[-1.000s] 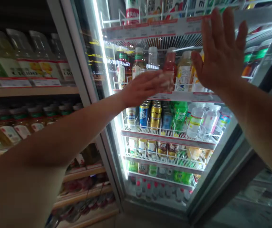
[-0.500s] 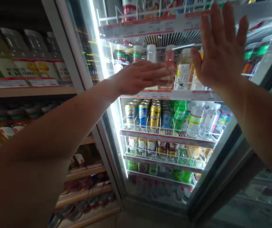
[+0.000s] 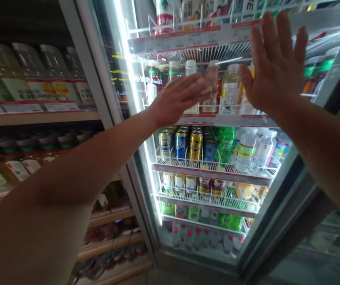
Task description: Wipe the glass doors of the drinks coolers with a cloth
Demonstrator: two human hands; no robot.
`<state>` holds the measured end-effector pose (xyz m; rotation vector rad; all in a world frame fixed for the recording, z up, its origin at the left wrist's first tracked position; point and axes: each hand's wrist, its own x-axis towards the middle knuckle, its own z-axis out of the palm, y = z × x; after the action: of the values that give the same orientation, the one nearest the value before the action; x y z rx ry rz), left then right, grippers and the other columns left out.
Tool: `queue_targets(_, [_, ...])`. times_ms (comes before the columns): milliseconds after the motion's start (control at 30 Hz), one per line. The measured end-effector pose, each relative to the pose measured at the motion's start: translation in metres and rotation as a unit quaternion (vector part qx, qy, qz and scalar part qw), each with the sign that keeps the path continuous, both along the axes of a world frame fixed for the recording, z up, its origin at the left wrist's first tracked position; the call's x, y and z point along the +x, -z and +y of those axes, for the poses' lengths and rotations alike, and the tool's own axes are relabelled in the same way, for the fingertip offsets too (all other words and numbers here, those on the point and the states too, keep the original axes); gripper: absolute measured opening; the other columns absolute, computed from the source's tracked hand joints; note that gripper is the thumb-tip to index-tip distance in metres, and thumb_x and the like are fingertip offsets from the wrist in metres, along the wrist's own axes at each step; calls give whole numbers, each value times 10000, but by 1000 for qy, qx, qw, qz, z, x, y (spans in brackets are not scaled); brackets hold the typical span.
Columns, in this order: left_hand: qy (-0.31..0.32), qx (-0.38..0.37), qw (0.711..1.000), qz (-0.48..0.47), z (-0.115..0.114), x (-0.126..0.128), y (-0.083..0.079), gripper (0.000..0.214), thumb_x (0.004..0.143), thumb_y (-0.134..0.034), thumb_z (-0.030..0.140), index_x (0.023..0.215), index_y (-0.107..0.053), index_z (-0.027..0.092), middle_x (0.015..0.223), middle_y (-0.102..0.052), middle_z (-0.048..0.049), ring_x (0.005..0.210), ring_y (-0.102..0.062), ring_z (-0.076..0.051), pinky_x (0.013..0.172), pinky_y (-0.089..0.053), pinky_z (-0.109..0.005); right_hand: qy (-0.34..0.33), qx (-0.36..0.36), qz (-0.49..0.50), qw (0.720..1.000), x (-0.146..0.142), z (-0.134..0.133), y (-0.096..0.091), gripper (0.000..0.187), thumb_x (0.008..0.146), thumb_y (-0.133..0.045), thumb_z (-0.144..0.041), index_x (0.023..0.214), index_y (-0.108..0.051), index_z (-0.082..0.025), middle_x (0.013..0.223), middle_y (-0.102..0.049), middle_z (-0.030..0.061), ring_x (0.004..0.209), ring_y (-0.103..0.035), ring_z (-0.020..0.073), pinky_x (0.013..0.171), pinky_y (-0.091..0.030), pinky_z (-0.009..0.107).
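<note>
My left hand reaches into a lit drinks fridge, fingers stretched flat toward the bottles on the second shelf; its fingertips are beside a red-tinted bottle and smeared by motion. My right hand is raised with fingers spread, palm turned toward the fridge at the height of the upper shelf edge. It holds nothing. A pale tea bottle stands between the two hands.
Below are cans, a green bottle and clear water bottles on wire shelves. The open glass door stands at right. Wooden shelves with juice bottles fill the left.
My left hand has risen slightly and shifted along the bottle row, staying near the red-tinted bottle. My right hand has stayed raised and spread.
</note>
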<state>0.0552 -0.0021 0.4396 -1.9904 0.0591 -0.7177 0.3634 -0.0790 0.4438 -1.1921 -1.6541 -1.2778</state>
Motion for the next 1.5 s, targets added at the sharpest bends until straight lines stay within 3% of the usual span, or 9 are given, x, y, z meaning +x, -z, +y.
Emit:
queue_targets(133, [-15, 0, 987, 160, -5, 0, 7, 469, 1191, -331, 192, 1625, -486, 278, 1672, -503, -15, 1606, -373, -212, 1303, -413, -453, -22, 6, -7, 1000, 1, 0, 0, 790, 1073, -468, -442, 1751, -153, -186, 1808, -130, 125, 1676, -106, 359, 1328, -117, 706])
queue_targets(300, [21, 0, 999, -47, -5, -1, 12, 445, 1171, -366, 163, 1574, -549, 209, 1643, -531, -109, 1606, -369, -278, 1278, -425, -518, -3, 11, -6, 1000, 3, 3, 0, 850, 1035, -517, -455, 1747, -168, -148, 1802, -136, 151, 1666, -129, 400, 1306, -136, 746])
queue_targets(467, [33, 11, 992, 123, -8, -2, 19, 427, 1176, -378, 164, 1566, -537, 232, 1612, -575, -47, 1576, -423, -190, 1262, -461, -400, -8, -6, -8, 1000, 6, 8, -3, 869, 1015, -513, -427, 1754, -132, -176, 1812, -84, 127, 1674, -88, 387, 1306, -89, 752])
queue_targets(667, [-10, -30, 999, -33, -2, -3, 8, 470, 1184, -318, 188, 1598, -522, 276, 1692, -470, -34, 1629, -300, -228, 1293, -398, -529, -35, 6, 4, 999, 1, -3, 3, 749, 1104, -359, -523, 1756, -149, -223, 1811, -132, 93, 1683, -87, 333, 1339, -97, 667])
queue_targets(833, [19, -9, 990, 142, -8, -1, 18, 447, 1191, -318, 174, 1592, -509, 217, 1656, -521, -34, 1622, -308, -176, 1292, -420, -423, -36, 1, 2, 999, 0, -5, 4, 734, 1108, -332, -521, 1756, -145, -230, 1814, -122, 74, 1685, -72, 327, 1346, -83, 652])
queue_targets(1033, [-20, -43, 998, -36, -6, -1, 14, 485, 1178, -270, 187, 1598, -507, 240, 1703, -451, -67, 1642, -257, -264, 1273, -402, -582, -12, 5, -5, 1000, 3, 1, 1, 807, 1040, -457, -411, 1753, -151, -191, 1812, -106, 107, 1679, -88, 359, 1326, -99, 708])
queue_targets(1200, [-45, -41, 991, 123, -8, 3, 22, 470, 1185, -302, 187, 1604, -494, 276, 1690, -478, 0, 1630, -310, -204, 1301, -401, -489, -35, -1, 17, 999, -1, -3, 2, 678, 1106, -290, -412, 1750, -180, -233, 1811, -139, 76, 1686, -79, 304, 1346, -82, 658])
queue_targets(1400, [-18, -54, 993, -108, 0, 8, 15, 470, 1202, -277, 220, 1624, -479, 267, 1719, -429, -47, 1650, -264, -235, 1339, -322, -550, -22, -16, 19, 999, 3, 0, 0, 743, 1059, -376, -419, 1750, -168, -243, 1816, -101, 51, 1688, -53, 308, 1339, -57, 675])
queue_targets(1500, [-22, -59, 997, -39, -5, 12, 27, 457, 1201, -293, 231, 1592, -524, 279, 1685, -484, -29, 1636, -305, -208, 1311, -387, -499, -39, -3, 13, 999, 5, 0, 1, 732, 1079, -358, -484, 1752, -157, -276, 1815, -116, 40, 1689, -51, 288, 1346, -61, 646])
